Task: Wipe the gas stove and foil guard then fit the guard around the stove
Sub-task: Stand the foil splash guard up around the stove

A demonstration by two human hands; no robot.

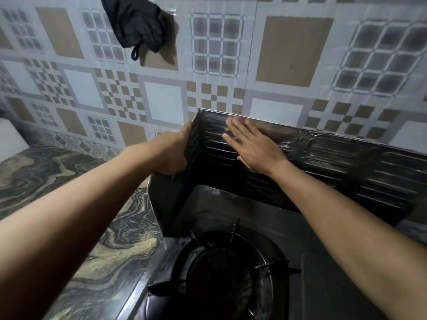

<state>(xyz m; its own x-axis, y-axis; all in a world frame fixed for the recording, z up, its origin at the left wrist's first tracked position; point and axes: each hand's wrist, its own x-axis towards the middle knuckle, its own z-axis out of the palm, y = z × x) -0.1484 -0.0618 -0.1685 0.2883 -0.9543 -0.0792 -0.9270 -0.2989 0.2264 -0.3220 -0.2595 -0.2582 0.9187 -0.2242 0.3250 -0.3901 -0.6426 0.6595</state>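
Behind stove [231, 262], ribbed shiny foil guard [346, 162] stands.

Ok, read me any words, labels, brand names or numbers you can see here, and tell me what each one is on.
None: no readable text in this view.
Foil guard: embossed ridges only, no lettering.
Gas stove: no brand or label showing.
Wall tiles: patterns only.
Black cloth: no tag visible.

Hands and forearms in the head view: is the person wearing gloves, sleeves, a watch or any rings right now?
No gloves: the left hand and the right hand are both bare. Both forearms are uncovered along the whole length that shows, so no sleeve reaches into the frame. No watch, band or bracelet shows at either wrist, and no ring on the visible right fingers. The left fingers are mostly hidden.
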